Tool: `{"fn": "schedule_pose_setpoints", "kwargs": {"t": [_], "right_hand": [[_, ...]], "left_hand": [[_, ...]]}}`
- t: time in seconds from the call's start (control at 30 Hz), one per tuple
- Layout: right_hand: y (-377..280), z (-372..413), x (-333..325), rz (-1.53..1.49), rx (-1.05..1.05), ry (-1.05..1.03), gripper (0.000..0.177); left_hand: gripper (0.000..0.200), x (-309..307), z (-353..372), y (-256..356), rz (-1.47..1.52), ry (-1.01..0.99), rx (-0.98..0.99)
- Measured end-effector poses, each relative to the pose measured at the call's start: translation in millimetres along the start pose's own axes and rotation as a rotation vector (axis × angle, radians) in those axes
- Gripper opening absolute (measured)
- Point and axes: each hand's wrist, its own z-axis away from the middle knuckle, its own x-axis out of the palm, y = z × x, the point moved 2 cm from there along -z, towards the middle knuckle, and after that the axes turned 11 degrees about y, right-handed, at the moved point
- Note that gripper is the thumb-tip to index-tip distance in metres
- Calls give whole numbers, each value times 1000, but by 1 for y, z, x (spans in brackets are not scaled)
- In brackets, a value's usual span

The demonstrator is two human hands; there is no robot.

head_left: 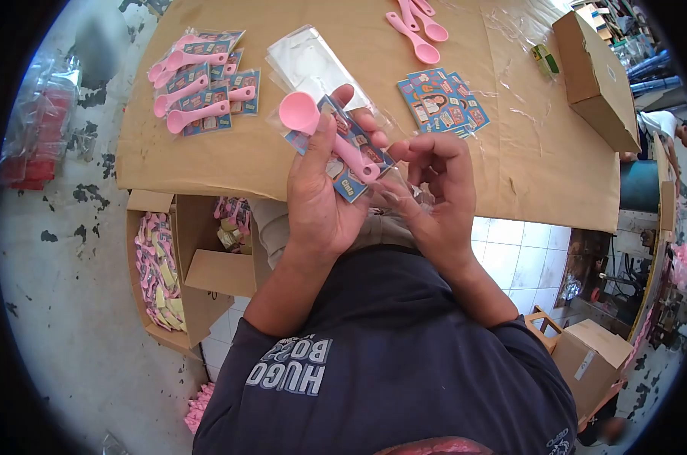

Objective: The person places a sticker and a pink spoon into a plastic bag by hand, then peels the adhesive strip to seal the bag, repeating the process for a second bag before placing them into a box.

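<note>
My left hand (317,197) is closed around a pink spoon (299,114) lying over a blue printed card (348,186), apparently inside a clear plastic bag. The spoon's bowl points up and left, its handle toward my right hand (446,193). The curled fingers of that hand pinch the loose clear end of the bag (415,199). Just beyond the hands lies a stack of clear bags (313,64). Blue printed cards (442,102) are stacked to the right, with loose pink spoons (425,51) farther back. Several spoons with cards (199,114) are heaped at the left.
Brown paper covers the table (510,167). A cardboard box (593,80) and a small green-yellow packet (544,59) are at its right. Below left, an open carton (158,273) holds many spoon packs. Another carton (593,349) stands lower right. A person (665,125) bends at far right.
</note>
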Motion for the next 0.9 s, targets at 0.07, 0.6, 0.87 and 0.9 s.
{"fn": "schedule_pose_setpoints", "kwargs": {"t": [0.07,0.6,0.87,0.9], "right_hand": [[-8,-6,-7,143,-116,-81,47],[-30,-37,4,284,-591,-242,33],[-26,-31,-17,-46,17,-127,43],[-24,-29,-16,7,95,-163,45]], "left_hand": [[48,0,0,8,-24,-8,6],[59,11,12,14,21,28,-305],[58,16,15,25,-580,-131,62],[58,20,17,22,-584,-136,57]]}}
